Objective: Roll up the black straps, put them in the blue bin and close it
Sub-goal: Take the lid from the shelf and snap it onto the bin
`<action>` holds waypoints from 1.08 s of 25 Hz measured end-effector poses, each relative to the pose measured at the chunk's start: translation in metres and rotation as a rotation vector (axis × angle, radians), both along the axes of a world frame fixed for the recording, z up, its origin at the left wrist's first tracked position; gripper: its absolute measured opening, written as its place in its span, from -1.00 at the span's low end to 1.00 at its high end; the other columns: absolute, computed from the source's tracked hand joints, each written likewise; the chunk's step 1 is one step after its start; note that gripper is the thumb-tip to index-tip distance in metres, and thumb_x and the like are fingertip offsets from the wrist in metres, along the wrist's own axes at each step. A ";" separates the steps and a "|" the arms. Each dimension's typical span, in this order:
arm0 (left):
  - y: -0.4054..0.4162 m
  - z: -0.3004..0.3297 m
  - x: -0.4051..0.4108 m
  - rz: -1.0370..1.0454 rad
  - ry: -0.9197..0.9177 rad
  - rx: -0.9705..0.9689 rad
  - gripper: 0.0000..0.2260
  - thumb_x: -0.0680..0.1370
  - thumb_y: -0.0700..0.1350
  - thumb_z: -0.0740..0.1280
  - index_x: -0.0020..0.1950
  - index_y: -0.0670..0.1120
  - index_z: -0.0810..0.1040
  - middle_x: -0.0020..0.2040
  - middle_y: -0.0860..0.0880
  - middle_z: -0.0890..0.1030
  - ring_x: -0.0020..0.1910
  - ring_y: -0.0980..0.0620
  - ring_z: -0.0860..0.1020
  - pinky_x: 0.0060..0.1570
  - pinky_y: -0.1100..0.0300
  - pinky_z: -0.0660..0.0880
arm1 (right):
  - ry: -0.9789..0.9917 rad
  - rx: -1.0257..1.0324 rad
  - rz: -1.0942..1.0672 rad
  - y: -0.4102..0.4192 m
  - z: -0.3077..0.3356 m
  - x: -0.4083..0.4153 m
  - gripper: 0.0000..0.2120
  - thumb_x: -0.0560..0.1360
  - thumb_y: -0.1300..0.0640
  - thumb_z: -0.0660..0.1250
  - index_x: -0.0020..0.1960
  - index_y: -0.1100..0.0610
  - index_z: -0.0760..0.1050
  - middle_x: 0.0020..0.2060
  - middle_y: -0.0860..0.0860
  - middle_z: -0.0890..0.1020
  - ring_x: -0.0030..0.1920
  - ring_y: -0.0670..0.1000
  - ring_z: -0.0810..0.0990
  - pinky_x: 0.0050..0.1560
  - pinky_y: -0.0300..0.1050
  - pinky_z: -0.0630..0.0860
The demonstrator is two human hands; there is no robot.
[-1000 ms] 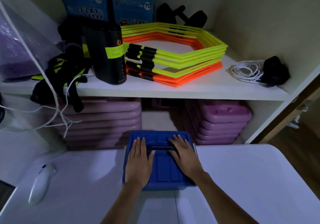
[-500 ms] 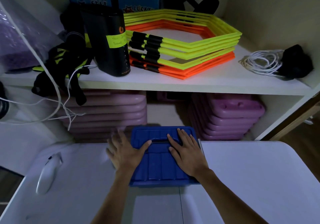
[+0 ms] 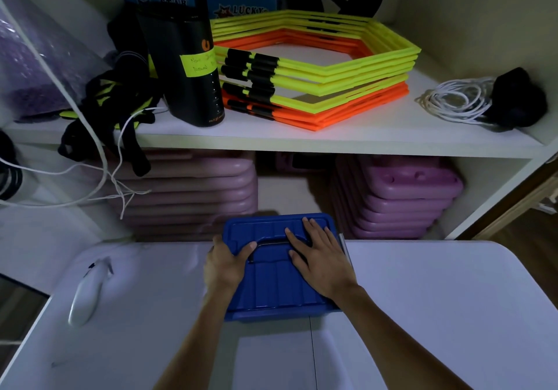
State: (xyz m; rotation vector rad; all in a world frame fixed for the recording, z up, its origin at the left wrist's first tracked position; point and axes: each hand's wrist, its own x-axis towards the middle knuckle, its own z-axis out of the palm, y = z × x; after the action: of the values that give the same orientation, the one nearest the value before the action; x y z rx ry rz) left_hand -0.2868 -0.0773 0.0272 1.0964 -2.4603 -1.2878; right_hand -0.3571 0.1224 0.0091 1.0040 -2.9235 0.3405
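The blue bin (image 3: 271,287) stands on the white table with its ribbed lid on top. My left hand (image 3: 225,264) grips the bin's left edge, thumb over the lid and fingers down the side. My right hand (image 3: 321,256) lies flat on the right half of the lid, fingers spread towards the far edge. No black straps show on the table; the bin's inside is hidden by the lid.
A white table (image 3: 437,314) holds a white mouse (image 3: 86,293) at the left. Behind it is a shelf (image 3: 302,140) with hexagon rings (image 3: 317,66), a black cylinder (image 3: 187,66), black-yellow gloves (image 3: 111,111), a white cord (image 3: 456,102) and purple steps (image 3: 395,196) below.
My left hand slid off the lid's top to the bin's left edge and now clasps it. My right hand stayed flat on the lid. The view shifted slightly.
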 end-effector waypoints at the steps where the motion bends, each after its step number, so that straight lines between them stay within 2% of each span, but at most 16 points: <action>1: 0.000 0.001 0.002 0.009 -0.013 0.000 -0.50 0.39 0.18 0.45 0.06 -0.16 0.40 -0.08 -0.11 0.55 -0.16 -0.15 0.52 -0.26 0.07 0.44 | -0.005 0.002 0.001 0.000 0.001 0.001 -0.40 0.57 -0.26 -0.26 0.57 -0.14 0.05 0.58 0.13 0.06 0.58 0.10 -0.05 0.49 -0.02 -0.23; 9: 0.005 -0.002 0.003 0.086 0.047 -0.125 -0.51 0.34 0.20 0.48 -0.02 -0.15 0.46 -0.17 -0.11 0.59 -0.23 -0.13 0.55 -0.35 0.09 0.42 | 0.016 0.022 -0.021 -0.002 -0.003 0.002 -0.44 0.60 -0.23 -0.16 0.56 -0.13 0.08 0.57 0.13 0.10 0.57 0.10 -0.02 0.49 0.01 -0.18; 12: 0.005 -0.001 0.001 0.043 0.068 -0.128 -0.42 0.38 0.14 0.47 0.21 -0.19 0.40 -0.17 -0.16 0.60 -0.26 -0.08 0.56 -0.40 0.09 0.45 | 0.020 0.023 -0.023 -0.002 -0.003 0.002 -0.44 0.59 -0.23 -0.18 0.56 -0.13 0.06 0.57 0.13 0.09 0.57 0.09 -0.04 0.49 0.00 -0.19; 14: 0.017 -0.004 0.003 0.010 -0.013 -0.223 -0.34 0.49 0.15 0.35 0.42 -0.20 0.24 0.11 -0.25 0.57 0.01 -0.21 0.57 -0.17 -0.06 0.57 | 0.007 0.030 -0.022 -0.003 -0.003 0.003 -0.43 0.58 -0.23 -0.20 0.57 -0.13 0.04 0.58 0.12 0.05 0.58 0.08 -0.08 0.49 -0.02 -0.22; 16: 0.031 -0.010 0.010 -0.055 -0.127 -0.407 -0.32 0.58 0.20 0.11 0.53 -0.21 0.04 0.43 -0.30 0.31 0.37 -0.25 0.36 0.21 -0.08 0.45 | -0.004 0.035 -0.013 -0.002 -0.002 0.004 -0.41 0.57 -0.23 -0.22 0.57 -0.13 0.02 0.58 0.12 0.02 0.58 0.07 -0.11 0.49 -0.02 -0.25; 18: 0.036 -0.011 0.012 -0.186 -0.194 -0.547 -0.27 0.56 0.30 -0.16 0.55 -0.18 -0.11 0.55 -0.31 -0.01 0.54 -0.22 0.00 0.47 -0.03 0.13 | -0.013 0.014 0.001 -0.002 0.001 0.003 -0.41 0.57 -0.24 -0.21 0.57 -0.13 0.03 0.58 0.13 0.01 0.58 0.07 -0.14 0.51 0.00 -0.26; 20: 0.033 -0.014 0.013 -0.293 -0.208 -0.614 -0.23 0.49 0.35 -0.33 0.54 -0.12 -0.23 0.55 -0.24 -0.23 0.54 -0.16 -0.26 0.51 -0.05 -0.16 | 0.039 -0.053 -0.044 -0.001 0.004 0.004 -0.41 0.58 -0.26 -0.09 0.57 -0.12 0.06 0.58 0.14 0.02 0.57 0.09 -0.16 0.52 0.08 -0.27; 22: 0.033 -0.017 0.012 -0.328 -0.213 -0.640 -0.24 0.47 0.38 -0.33 0.52 -0.06 -0.30 0.53 -0.19 -0.31 0.52 -0.13 -0.33 0.48 -0.07 -0.26 | 0.055 -0.180 -0.272 0.007 0.006 0.007 -0.28 0.53 -0.34 0.10 0.58 -0.09 -0.01 0.58 0.15 -0.05 0.57 0.13 -0.15 0.51 0.15 -0.27; 24: 0.036 -0.019 0.011 -0.327 -0.233 -0.680 -0.27 0.48 0.36 -0.33 0.53 -0.04 -0.29 0.54 -0.19 -0.31 0.52 -0.14 -0.33 0.51 -0.10 -0.23 | -0.246 -0.317 -0.600 0.019 0.009 0.008 0.00 0.37 -0.48 0.24 0.59 -0.06 -0.13 0.57 0.18 -0.02 0.56 0.18 -0.02 0.51 0.18 -0.10; 25: 0.037 -0.019 0.011 -0.326 -0.242 -0.696 -0.28 0.49 0.34 -0.33 0.53 -0.05 -0.28 0.54 -0.20 -0.29 0.52 -0.15 -0.32 0.52 -0.11 -0.20 | -0.439 -0.398 -0.712 0.023 0.012 0.007 0.09 0.29 -0.52 0.29 0.58 -0.02 -0.10 0.55 0.20 0.11 0.52 0.22 0.15 0.50 0.19 0.09; 26: 0.038 -0.020 0.011 -0.325 -0.250 -0.701 -0.28 0.49 0.32 -0.33 0.54 -0.06 -0.27 0.55 -0.21 -0.28 0.53 -0.16 -0.30 0.52 -0.10 -0.18 | -0.572 -0.467 -0.753 0.024 0.014 0.008 0.08 0.26 -0.50 0.34 0.55 0.04 0.03 0.47 0.20 0.30 0.42 0.23 0.35 0.41 0.18 0.31; 27: 0.037 -0.021 0.010 -0.325 -0.254 -0.702 -0.29 0.49 0.31 -0.33 0.54 -0.07 -0.26 0.55 -0.22 -0.27 0.53 -0.17 -0.29 0.52 -0.10 -0.17 | -0.610 -0.524 -0.748 0.022 0.018 0.010 -0.04 0.28 -0.44 0.38 0.47 0.09 0.21 0.35 0.17 0.48 0.28 0.21 0.50 0.27 0.15 0.48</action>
State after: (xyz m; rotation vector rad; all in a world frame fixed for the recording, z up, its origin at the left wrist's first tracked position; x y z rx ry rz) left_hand -0.2769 -0.0407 0.0064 0.7189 -2.9924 -0.2519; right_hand -0.3474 0.1443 0.0267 -0.3270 -3.0893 1.4357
